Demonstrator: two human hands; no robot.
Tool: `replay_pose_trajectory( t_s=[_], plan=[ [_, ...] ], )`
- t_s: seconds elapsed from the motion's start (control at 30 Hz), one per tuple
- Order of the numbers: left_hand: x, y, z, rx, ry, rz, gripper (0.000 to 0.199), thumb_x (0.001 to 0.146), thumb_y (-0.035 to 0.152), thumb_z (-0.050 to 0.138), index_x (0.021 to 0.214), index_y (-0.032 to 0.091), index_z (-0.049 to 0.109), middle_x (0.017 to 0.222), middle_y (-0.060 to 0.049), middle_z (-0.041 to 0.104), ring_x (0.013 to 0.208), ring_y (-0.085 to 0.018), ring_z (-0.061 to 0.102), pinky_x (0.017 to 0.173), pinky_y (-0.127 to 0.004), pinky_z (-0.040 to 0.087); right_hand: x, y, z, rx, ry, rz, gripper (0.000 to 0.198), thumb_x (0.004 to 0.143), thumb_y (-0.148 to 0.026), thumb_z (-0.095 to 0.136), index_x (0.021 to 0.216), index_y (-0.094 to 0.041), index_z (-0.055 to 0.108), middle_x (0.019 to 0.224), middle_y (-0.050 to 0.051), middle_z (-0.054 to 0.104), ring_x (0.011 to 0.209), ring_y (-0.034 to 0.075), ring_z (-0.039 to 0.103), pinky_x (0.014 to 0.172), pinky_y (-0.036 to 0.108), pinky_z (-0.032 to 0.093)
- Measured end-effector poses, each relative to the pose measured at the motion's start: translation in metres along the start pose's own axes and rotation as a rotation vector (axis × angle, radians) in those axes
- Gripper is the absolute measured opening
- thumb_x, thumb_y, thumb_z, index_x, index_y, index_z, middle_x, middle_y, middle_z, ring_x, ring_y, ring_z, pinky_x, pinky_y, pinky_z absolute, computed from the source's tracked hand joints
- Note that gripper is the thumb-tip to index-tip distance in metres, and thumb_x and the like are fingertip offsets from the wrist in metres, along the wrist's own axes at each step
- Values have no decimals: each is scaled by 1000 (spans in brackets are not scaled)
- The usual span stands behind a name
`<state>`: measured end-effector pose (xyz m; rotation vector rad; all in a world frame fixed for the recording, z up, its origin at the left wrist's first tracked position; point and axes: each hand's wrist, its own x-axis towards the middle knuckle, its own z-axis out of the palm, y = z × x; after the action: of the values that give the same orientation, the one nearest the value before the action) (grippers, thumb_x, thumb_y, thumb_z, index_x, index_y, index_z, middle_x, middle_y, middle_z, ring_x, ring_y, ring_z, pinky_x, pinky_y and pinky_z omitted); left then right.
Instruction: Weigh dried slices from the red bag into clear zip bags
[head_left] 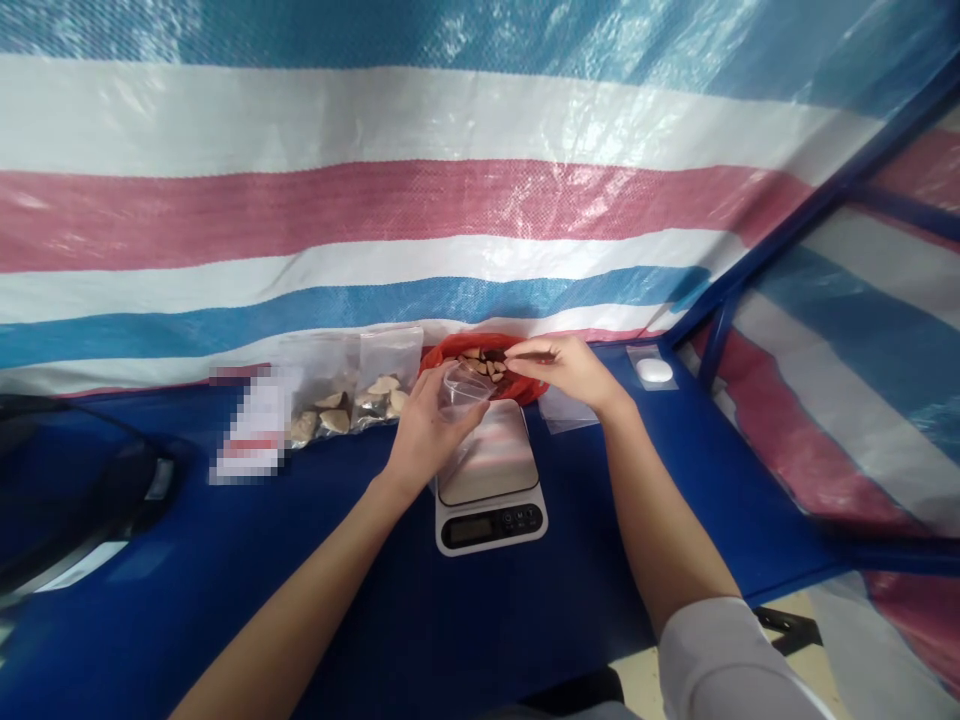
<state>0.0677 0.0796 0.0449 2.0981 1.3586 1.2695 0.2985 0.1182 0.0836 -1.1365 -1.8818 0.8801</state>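
My left hand [429, 425] grips a clear plastic bag [469, 385], its mouth spread, above the back of a kitchen scale [491, 460]. Behind it lies an opened red plastic bag [454, 345] with several tan and brown stone-like pieces [495, 368] inside. My right hand [559, 368] reaches in from the right over the red bag, thumb and fingers pinched together. Whatever is between those fingertips is too small to make out. The scale has a shiny plate and a dark display panel at its front.
Two clear bags of stone-like pieces [322, 415] [381, 398] stand to the left, beside a blurred-out packet [251, 430]. Flat clear bags [570, 410] lie right of the red bag. A white rounded object [654, 371] sits farther right. Striped tarp [375, 210] walls the blue table [360, 620].
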Motion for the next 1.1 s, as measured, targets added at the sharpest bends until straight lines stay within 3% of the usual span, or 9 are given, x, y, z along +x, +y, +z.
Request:
replay_pose_trajectory(
  t_s=[0.23,0.37,0.57,0.8,1.1],
  plan=[
    [-1,-1,1,-11,-10,-46,53,80,36,78,128,22,58,120,-8,71,109,-27,68,92,-45,58,22,13,14,-627,-130,65,23,94,-29,61,110,-26,78,111,4,78,100,24,72,89,33,50],
    [-1,-2,0,-9,-20,-42,52,82,36,77,128,22,58,116,-7,71,105,-25,68,92,-44,58,27,15,29,-810,-170,134,27,98,-32,54,113,-24,75,111,8,77,98,25,70,83,33,48],
    [-1,-6,0,12,-29,-63,52,82,37,75,128,22,58,122,-8,69,101,-23,68,88,-40,58,30,24,42,-836,-203,147,25,94,-36,60,111,-22,73,113,9,75,98,25,67,80,32,46],
    [10,-3,0,14,-10,-68,53,78,40,77,125,20,61,111,-7,71,71,-16,63,71,-34,58,28,27,43,-738,-139,107,20,93,-34,62,100,-21,76,108,10,76,97,25,67,79,33,46],
    [23,1,4,10,-28,-55,49,79,39,77,121,19,64,117,-11,71,110,-28,68,98,-46,55,27,29,39,-551,-132,86,27,86,-17,62,110,-20,76,119,9,74,109,25,65,94,34,47]
  ],
)
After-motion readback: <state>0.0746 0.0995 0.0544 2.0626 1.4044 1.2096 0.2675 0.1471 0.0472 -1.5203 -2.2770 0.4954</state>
